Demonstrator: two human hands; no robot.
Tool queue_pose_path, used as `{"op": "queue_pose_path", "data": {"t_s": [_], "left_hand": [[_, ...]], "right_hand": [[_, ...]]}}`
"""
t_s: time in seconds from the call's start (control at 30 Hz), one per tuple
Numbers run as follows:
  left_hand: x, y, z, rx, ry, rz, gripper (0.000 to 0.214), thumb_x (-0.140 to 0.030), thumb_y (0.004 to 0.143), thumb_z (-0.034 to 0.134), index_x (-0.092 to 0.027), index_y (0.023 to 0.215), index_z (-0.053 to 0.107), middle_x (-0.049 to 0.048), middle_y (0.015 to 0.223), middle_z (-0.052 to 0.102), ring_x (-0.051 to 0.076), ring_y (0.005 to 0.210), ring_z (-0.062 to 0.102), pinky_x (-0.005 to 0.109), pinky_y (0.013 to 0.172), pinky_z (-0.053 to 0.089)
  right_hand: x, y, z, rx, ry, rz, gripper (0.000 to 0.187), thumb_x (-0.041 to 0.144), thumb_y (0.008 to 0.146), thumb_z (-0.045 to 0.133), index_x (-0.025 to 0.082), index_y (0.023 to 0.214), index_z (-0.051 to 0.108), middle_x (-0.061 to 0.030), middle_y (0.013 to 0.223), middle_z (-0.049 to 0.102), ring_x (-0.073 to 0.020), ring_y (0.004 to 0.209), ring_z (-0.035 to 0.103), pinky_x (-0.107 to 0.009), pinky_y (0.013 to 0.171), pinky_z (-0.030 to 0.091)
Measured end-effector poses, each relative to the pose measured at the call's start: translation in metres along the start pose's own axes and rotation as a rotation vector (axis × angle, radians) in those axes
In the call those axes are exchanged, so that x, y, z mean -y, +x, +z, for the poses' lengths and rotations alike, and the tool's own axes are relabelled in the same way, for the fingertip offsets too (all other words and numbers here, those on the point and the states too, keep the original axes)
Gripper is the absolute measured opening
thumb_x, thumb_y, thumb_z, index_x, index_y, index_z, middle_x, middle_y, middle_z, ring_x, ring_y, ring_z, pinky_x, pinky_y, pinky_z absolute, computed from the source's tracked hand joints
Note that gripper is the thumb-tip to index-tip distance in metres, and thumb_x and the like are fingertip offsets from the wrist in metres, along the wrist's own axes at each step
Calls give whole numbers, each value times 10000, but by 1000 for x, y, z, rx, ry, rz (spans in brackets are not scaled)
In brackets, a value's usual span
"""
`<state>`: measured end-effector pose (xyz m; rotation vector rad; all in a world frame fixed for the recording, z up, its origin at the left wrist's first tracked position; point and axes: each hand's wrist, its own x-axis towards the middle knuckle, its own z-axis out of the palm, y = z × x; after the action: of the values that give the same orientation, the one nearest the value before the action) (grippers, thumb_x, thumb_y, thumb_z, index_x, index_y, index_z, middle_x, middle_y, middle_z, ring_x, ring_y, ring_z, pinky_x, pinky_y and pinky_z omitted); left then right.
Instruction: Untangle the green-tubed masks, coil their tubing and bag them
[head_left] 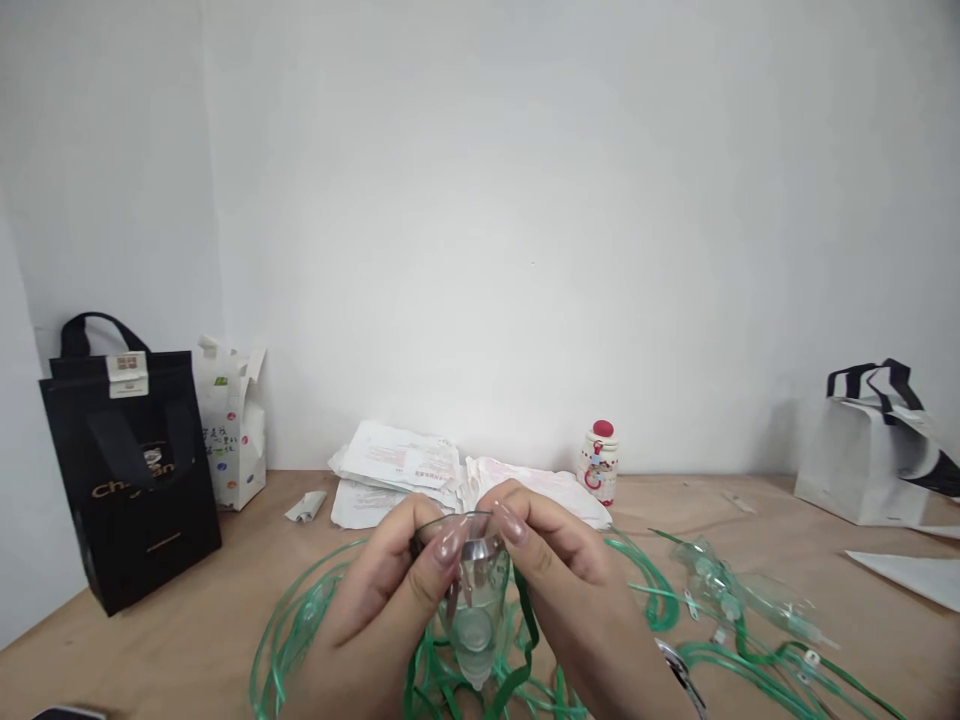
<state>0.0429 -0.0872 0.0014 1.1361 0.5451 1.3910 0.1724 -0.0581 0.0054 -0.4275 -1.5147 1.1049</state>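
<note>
A clear plastic mask (472, 590) with a metal strip along its top edge is held up between both hands, low in the middle of the view. My left hand (386, 600) pinches its left side and my right hand (574, 590) pinches its right side, thumbs pressed near the strip. A green elastic strap (525, 620) hangs from the mask. Beneath the hands coils of green tubing (300, 620) lie spread on the wooden table (225, 560).
A black paper bag (131, 470) and a small white bag (232, 430) stand at the left. White flat packets (405, 470) are piled by the wall, next to a small red-capped figure (598, 462). More masks with tubing (742, 600) lie right; a white bag (870, 450) stands far right.
</note>
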Motion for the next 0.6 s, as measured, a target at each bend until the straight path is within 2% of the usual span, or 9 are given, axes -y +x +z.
{"op": "queue_pose_path", "data": {"t_s": [0.07,0.17,0.33,0.43,0.53,0.6], "left_hand": [[0,-1,0,-4,-2,-9,240,-370,792,596,-188,665,506,-42,609,452,87,550,363,216,527,303],[-2,-3,-1,36,3,-7,249,-381,806,575,-186,671,500,-43,616,435,88,559,339,228,554,307],[-3,-4,-1,89,44,4,272,-387,807,569,-191,643,475,-44,611,397,108,597,330,230,558,298],[0,-1,2,54,92,63,272,-377,800,586,-183,629,502,-44,606,390,103,601,344,214,557,308],[1,3,8,14,-18,45,200,-356,789,609,-185,686,588,-32,635,460,101,627,404,200,594,349],[0,6,12,34,-155,9,160,-336,810,583,-192,770,641,-12,670,521,115,656,455,215,624,379]], "right_hand": [[-3,0,1,65,114,67,202,351,819,582,189,700,556,22,677,523,-101,650,465,-226,622,383],[-4,0,2,96,181,105,197,337,794,620,181,701,543,41,628,516,-81,594,447,-206,574,368],[5,-2,1,119,65,94,187,336,778,633,169,715,577,24,643,519,-98,606,457,-226,572,374],[8,-3,-2,96,43,84,210,349,769,637,167,691,565,12,641,521,-112,618,470,-240,585,381],[7,-4,-6,62,127,92,211,351,775,628,179,694,537,22,617,501,-107,565,455,-239,546,371],[6,-4,-8,23,184,103,221,367,770,629,186,702,522,27,618,487,-101,536,427,-238,519,352]]}}
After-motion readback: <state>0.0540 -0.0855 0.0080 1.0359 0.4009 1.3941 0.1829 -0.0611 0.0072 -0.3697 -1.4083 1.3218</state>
